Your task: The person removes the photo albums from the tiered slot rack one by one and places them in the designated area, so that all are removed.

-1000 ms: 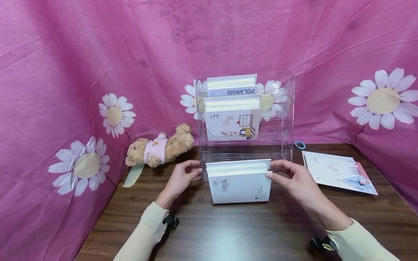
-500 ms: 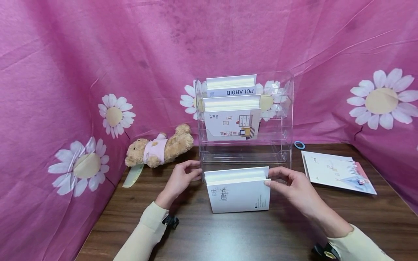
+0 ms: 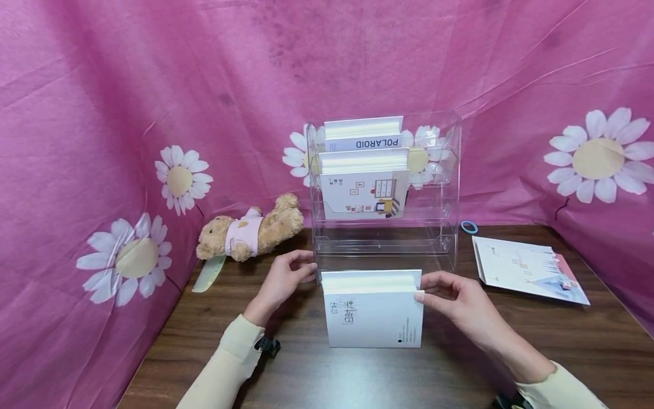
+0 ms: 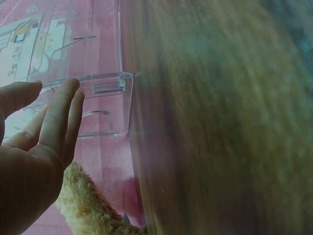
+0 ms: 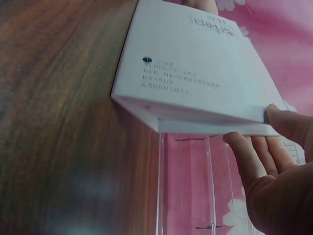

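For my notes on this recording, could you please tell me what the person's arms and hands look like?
The left sleeve and right sleeve are pale cream. A small black piece shows under each, the right one partly cut off. The left hand and right hand wear no gloves.

In the head view, a pale cream left sleeve [image 3: 222,360] shows at seven o'clock, a matching right sleeve [image 3: 562,392] at four. A black device [image 3: 268,345] sits at the left cuff [image 3: 242,335], a second device [image 3: 506,401] at the right cuff [image 3: 540,383].
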A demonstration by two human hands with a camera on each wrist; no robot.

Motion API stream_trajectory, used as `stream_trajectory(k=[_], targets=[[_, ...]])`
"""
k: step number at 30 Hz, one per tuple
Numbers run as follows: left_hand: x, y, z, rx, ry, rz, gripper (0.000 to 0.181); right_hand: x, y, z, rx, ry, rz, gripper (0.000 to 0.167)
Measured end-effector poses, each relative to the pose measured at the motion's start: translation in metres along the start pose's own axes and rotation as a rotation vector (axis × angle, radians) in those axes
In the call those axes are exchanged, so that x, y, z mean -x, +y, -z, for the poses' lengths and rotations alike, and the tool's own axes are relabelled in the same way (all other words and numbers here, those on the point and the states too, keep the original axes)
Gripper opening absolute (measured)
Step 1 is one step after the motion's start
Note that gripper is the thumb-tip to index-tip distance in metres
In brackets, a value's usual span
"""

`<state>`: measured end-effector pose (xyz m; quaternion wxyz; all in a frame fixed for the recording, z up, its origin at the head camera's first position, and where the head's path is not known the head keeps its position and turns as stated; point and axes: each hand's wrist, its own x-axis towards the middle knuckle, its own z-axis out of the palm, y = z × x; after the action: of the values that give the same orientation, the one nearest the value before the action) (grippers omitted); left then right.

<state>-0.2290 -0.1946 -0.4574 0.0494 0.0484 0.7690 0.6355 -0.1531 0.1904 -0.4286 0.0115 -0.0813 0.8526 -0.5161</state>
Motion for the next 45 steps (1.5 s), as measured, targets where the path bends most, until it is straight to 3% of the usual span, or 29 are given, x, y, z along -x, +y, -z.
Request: stream_trajectory(k=[6, 18, 26, 45], targets=[[0.0, 0.0, 0.0, -0.003, -0.002, 0.003, 0.036, 0.004, 0.002, -0.001, -0.047, -0.01, -0.025, 0.03], [0.0, -0.001, -0.001, -0.005, 0.008, 0.01, 0.035, 0.007, 0.003, -0.009, -0.133, -0.042, 0.024, 0.033], [-0.001, -0.001, -0.001, -0.003, 0.003, 0.009, 0.036, 0.007, 0.005, -0.011, -0.111, -0.062, -0.02, 0.044], [0.0, 0.0, 0.0, -0.014, -0.007, -0.005, 0.036, -0.002, 0.01, -0.017, -0.034, -0.045, 0.055, 0.056]])
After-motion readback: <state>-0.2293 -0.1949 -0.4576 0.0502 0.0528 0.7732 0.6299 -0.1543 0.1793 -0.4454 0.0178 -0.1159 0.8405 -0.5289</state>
